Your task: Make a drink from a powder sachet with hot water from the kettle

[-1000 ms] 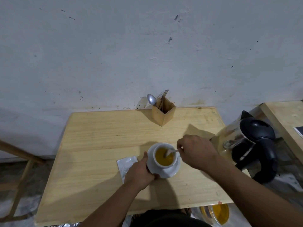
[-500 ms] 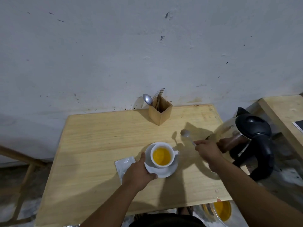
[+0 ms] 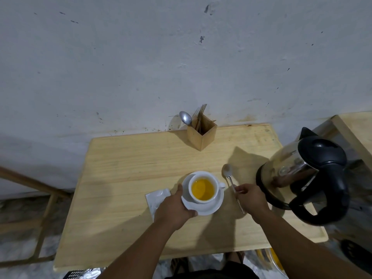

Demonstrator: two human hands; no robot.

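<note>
White ceramic cup (image 3: 203, 189) of yellow drink sits on its saucer (image 3: 211, 206): fragile, hot, spillable. Left hand (image 3: 173, 207) fingers clamp the saucer rim, the safest hold; right hand (image 3: 251, 198), beside the cup, pinches a thin stiff spoon (image 3: 228, 172).

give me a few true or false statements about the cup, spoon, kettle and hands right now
1. The cup holds yellow liquid. True.
2. The spoon stands in the cup. False: it is outside the cup, to its right, held by the right hand.
3. The left hand grips the saucer. True.
4. The kettle is left of the cup. False: it is to the right.
5. The holder by the wall is empty. False: a spoon and forks stand in it.
</note>
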